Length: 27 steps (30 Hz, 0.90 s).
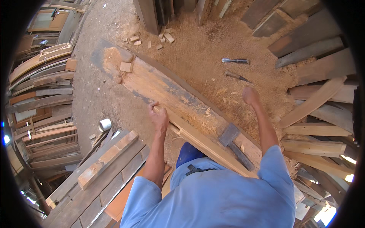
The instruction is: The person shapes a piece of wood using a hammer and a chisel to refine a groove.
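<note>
Left hand [159,117] is curled around the end of a long pale wooden strip [203,142] lying along the big weathered plank [171,91] — fingers wrapped tight on it. My right hand [250,95] is out over the sawdust, closed in a loose fist holding nothing I can see. Hatchet [232,141] sits on the plank, two chisels [235,60] further out.

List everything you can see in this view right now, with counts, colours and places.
Long worn wooden beam: one, orange-brown, diagonal across centre.
Pale narrow wooden strip: one, along beam's near edge.
Dark flat-headed metal tool: one, lying on beam.
Dark-handled chisels: two, on sawdust beyond beam.
Small wooden offcuts: several, pale, upper centre.
Silver cylindrical tin: one, left of beam.
Stacked wooden frames: many, left.
Loose planks: many, right.
Left hand: gripping strip.
Right hand: fist, raised over sawdust.
</note>
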### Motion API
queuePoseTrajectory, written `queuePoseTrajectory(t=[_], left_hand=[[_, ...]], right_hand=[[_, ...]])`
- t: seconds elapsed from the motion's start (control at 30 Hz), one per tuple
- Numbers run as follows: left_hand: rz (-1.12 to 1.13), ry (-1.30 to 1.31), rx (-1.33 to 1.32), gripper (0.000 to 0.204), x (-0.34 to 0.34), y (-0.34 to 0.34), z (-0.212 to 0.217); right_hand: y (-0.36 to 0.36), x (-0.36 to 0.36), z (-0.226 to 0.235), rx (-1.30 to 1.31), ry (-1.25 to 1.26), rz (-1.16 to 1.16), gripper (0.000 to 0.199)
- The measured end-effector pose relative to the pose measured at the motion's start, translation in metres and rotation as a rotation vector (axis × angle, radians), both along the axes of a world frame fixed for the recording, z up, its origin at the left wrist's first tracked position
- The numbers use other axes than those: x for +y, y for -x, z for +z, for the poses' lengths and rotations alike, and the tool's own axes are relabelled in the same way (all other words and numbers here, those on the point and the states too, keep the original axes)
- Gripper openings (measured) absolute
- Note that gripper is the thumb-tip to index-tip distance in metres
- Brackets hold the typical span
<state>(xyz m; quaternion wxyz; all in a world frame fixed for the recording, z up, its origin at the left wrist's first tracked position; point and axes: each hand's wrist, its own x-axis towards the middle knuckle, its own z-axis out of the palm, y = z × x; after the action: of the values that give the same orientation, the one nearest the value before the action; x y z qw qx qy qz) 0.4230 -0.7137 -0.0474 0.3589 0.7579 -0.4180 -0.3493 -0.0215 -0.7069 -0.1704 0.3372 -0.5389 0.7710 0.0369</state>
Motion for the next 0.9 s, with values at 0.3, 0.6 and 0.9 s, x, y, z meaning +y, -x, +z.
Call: queuePoseTrajectory(t=[0.3, 0.6, 0.9], left_hand=[[0.042, 0.015, -0.023, 0.034, 0.017, -0.006, 0.003], [0.01, -0.023, -0.129, 0.033, 0.012, 0.004, 0.023], [-0.007, -0.012, -0.108, 0.016, 0.007, 0.003, 0.014]], right_hand=[[0.012, -0.081, -0.118, 0.046, -0.093, -0.063, 0.046], [0.063, -0.18, -0.243, 0.438, -0.049, 0.216, 0.06], [0.022, -0.124, -0.217, 0.379, -0.326, 0.099, 0.036]])
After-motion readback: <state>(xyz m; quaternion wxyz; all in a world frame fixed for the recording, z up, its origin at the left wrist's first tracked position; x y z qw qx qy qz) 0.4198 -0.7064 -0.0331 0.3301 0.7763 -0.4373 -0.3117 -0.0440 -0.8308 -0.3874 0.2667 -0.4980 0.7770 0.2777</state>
